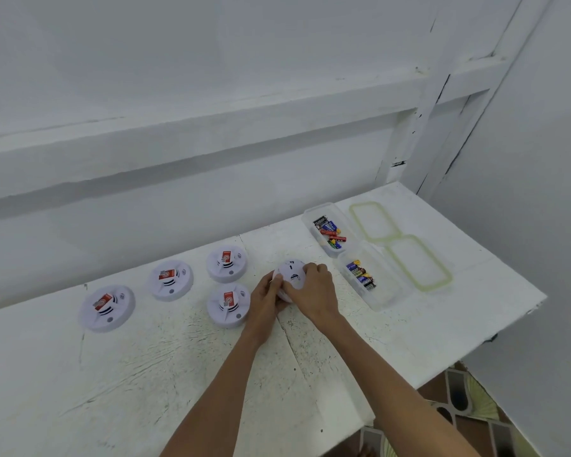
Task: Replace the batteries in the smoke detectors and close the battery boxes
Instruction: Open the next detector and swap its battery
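Note:
A round white smoke detector (292,276) is turned back side up at the middle of the white table (178,374). My left hand (267,300) grips its left edge and my right hand (314,291) grips its right edge. Several other white detectors with red labels lie face up to the left: one (107,308) at far left, one (169,280) beside it, one (226,263) further back and one (228,305) just left of my left hand. Two clear battery boxes stand open on the right: the far box (314,214) and the near box (386,298), both holding batteries.
Two clear lids with green seals lie right of the boxes: one lid (373,222) at the back, the other lid (419,262) nearer. The table's right edge drops to a patterned floor (468,407). A white wall stands behind the table.

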The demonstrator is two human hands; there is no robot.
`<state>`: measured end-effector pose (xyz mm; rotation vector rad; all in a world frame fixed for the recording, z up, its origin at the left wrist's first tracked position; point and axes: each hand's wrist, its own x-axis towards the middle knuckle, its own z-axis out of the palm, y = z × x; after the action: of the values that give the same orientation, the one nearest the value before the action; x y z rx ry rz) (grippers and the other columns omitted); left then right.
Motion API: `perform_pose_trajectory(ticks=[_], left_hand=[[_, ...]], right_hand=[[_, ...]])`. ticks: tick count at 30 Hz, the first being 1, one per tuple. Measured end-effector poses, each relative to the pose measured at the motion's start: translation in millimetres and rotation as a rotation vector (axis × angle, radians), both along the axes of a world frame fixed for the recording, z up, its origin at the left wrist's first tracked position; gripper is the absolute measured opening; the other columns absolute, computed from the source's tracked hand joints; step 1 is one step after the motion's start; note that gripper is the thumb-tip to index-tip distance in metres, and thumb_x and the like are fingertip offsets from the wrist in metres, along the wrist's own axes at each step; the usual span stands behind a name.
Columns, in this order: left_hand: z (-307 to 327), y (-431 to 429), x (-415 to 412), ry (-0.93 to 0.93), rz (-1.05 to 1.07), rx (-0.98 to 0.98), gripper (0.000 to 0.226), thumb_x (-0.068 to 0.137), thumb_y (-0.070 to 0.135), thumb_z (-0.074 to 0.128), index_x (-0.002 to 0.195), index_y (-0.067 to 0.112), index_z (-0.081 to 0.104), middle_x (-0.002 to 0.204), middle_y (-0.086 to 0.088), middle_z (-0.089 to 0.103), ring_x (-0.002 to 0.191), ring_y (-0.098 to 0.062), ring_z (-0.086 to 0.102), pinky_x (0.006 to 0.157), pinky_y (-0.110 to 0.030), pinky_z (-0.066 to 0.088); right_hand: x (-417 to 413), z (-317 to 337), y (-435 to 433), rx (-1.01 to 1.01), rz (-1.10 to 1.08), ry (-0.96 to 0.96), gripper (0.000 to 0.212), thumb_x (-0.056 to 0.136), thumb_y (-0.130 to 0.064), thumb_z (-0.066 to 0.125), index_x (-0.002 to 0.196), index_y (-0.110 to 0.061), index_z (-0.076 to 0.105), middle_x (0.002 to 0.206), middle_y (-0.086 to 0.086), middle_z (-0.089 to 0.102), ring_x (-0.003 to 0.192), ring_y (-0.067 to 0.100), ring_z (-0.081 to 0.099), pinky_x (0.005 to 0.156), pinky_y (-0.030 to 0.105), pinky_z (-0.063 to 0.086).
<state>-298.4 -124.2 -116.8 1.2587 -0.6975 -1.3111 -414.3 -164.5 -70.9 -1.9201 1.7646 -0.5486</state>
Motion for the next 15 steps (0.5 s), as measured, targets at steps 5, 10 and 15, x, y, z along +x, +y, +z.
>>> perform_pose_trajectory(ticks=[5,10,15], left_hand=[[2.6,1.0,-2.9,0.016,0.034,-0.038,0.037,0.108,0.034,0.052,0.137,0.014,0.064,0.127,-0.009,0.074,0.121,-0.027,0.069,0.102,-0.048,0.056],[2.3,1.1,-4.6,0.007,0.046,-0.042,0.041,0.105,0.035,0.056,0.140,0.014,0.063,0.128,-0.008,0.074,0.118,-0.024,0.071,0.100,-0.044,0.059],[5.3,1.8,-2.5,0.035,0.020,-0.053,0.040,0.105,0.034,0.055,0.139,0.015,0.063,0.124,-0.007,0.075,0.116,-0.025,0.072,0.095,-0.039,0.061]], right_hand=[[-3.9,2.8,-12.2,0.070,0.035,-0.019,0.067,0.081,-0.055,0.069,0.127,-0.010,0.054,0.120,0.010,0.054,0.110,0.025,0.054,0.089,0.032,0.046],[-15.8,2.4,-21.0,0.117,0.081,-0.040,0.061,0.077,-0.051,0.074,0.121,-0.011,0.059,0.115,0.007,0.061,0.103,0.021,0.057,0.080,0.026,0.042],[-16.6,6.8,-24.2,0.094,0.137,0.046,0.056,0.072,-0.051,0.075,0.108,-0.012,0.056,0.103,0.004,0.058,0.091,0.018,0.053,0.069,0.025,0.036]])
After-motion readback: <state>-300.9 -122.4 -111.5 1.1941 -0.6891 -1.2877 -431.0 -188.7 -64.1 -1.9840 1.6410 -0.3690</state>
